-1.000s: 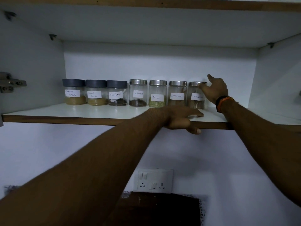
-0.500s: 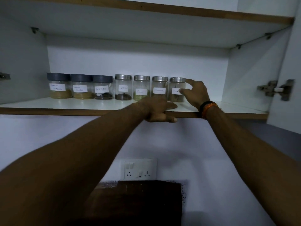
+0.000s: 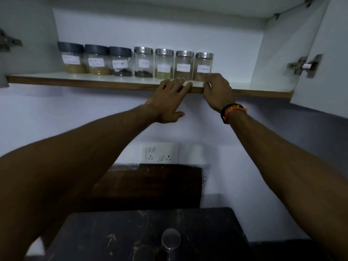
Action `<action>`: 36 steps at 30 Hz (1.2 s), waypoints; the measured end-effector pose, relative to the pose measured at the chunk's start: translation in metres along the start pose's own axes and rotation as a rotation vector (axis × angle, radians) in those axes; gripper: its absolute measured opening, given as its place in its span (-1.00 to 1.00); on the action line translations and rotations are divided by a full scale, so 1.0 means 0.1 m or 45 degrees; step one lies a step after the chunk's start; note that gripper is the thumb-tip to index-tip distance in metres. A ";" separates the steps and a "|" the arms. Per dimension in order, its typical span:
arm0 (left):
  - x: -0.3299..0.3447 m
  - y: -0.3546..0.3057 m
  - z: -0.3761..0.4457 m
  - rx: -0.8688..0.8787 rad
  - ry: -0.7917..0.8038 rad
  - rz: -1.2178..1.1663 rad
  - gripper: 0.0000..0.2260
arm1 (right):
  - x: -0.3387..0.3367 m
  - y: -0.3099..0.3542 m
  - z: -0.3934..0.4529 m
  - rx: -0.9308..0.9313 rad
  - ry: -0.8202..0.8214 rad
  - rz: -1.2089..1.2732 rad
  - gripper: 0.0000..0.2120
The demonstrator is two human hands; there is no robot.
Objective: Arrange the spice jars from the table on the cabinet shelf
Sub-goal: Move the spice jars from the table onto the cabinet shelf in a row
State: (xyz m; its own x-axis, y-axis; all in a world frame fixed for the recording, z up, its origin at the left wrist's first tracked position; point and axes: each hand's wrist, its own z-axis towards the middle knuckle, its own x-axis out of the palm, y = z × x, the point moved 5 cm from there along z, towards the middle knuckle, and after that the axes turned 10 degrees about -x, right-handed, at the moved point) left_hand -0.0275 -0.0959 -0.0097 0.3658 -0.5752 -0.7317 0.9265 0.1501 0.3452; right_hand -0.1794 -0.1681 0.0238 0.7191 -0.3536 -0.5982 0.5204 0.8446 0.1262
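Several labelled spice jars stand in a row on the white cabinet shelf point(image 3: 79, 82): three grey-lidded ones point(image 3: 97, 60) at the left, then steel-lidded ones ending with the rightmost jar point(image 3: 203, 66). My right hand point(image 3: 218, 92) rests on the shelf's front edge just below that jar, holding nothing. My left hand point(image 3: 170, 99) lies flat against the same edge, fingers spread, beside the right hand. One more steel-lidded jar point(image 3: 171, 240) stands on the dark table point(image 3: 113, 234) below, blurred.
The open cabinet door point(image 3: 331, 59) with its hinge point(image 3: 305, 65) hangs at the right. The shelf has bare room to the right of the jars. A wall socket point(image 3: 162, 153) and a dark brown board point(image 3: 150, 185) sit below the shelf.
My right hand has let go of the rightmost jar and dropped to the shelf edge. The view has tilted down, bringing the table and its jar into sight.
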 end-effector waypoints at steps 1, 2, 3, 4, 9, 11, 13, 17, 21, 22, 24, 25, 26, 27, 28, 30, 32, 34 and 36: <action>0.01 0.02 -0.10 -0.010 -0.023 0.016 -0.17 | -0.01 0.07 -0.04 -0.034 -0.035 0.020 -0.65; 0.03 0.04 -0.24 -0.023 -0.037 0.026 -0.18 | 0.00 0.15 -0.11 -0.065 -0.064 0.032 -0.63; 0.05 0.04 -0.35 -0.021 -0.061 0.024 -0.20 | 0.02 0.22 -0.18 -0.090 -0.098 0.025 -0.62; 0.09 0.03 -0.46 -0.003 -0.075 0.000 -0.22 | 0.05 0.30 -0.26 -0.114 -0.139 0.006 -0.60; 0.54 0.01 -1.11 0.014 0.161 -0.232 -0.24 | 0.50 0.67 -0.85 -0.173 -0.124 0.027 -0.64; 0.82 -0.02 -1.39 -0.024 0.369 -0.235 -0.25 | 0.77 0.75 -1.11 -0.146 0.015 0.074 -0.71; 1.13 -0.05 -1.69 -0.093 0.603 -0.182 -0.27 | 1.07 0.82 -1.39 -0.083 0.195 0.150 -0.76; 1.58 -0.15 -2.25 -0.304 0.928 -0.374 -0.29 | 1.59 0.90 -1.98 0.097 0.506 0.298 -0.79; 1.87 -0.23 -2.81 -0.447 1.063 -0.473 -0.22 | 2.04 1.02 -2.67 0.196 0.789 0.392 -0.80; 1.94 -0.26 -2.94 -0.451 1.105 -0.479 -0.21 | 2.15 1.06 -2.85 0.212 0.857 0.417 -0.80; 2.05 -0.33 -3.17 -0.472 1.176 -0.526 -0.21 | 2.32 1.13 -3.13 0.243 0.971 0.454 -0.81; 2.11 -0.37 -3.30 -0.504 1.214 -0.561 -0.20 | 2.40 1.18 -3.26 0.256 1.022 0.468 -0.82; 2.15 -0.40 -3.40 -0.537 1.239 -0.592 -0.20 | 2.47 1.23 -3.36 0.266 1.061 0.471 -0.82; 2.19 -0.44 -3.52 -0.573 1.262 -0.618 -0.21 | 2.54 1.28 -3.47 0.275 1.097 0.465 -0.82; 2.23 -0.47 -3.61 -0.600 1.281 -0.635 -0.21 | 2.60 1.32 -3.56 0.276 1.126 0.447 -0.82; 2.29 -0.54 -3.81 -0.654 1.333 -0.676 -0.22 | 2.71 1.40 -3.75 0.238 1.198 0.399 -0.77; 2.34 -0.57 -3.97 -0.710 1.382 -0.702 -0.22 | 2.79 1.45 -3.89 0.216 1.268 0.366 -0.71; 2.36 -0.58 -4.09 -0.770 1.421 -0.704 -0.22 | 2.85 1.47 -4.01 0.246 1.343 0.321 -0.62; 2.37 -0.58 -4.21 -0.833 1.461 -0.724 -0.23 | 2.92 1.49 -4.13 0.254 1.425 0.228 -0.51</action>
State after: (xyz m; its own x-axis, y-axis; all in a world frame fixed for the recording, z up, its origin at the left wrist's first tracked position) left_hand 0.0430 0.0981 -0.4506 -0.4842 0.2251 -0.8455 0.7270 0.6411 -0.2457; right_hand -0.0818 0.0207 -0.4587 0.0305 0.4044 -0.9141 0.5877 0.7325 0.3436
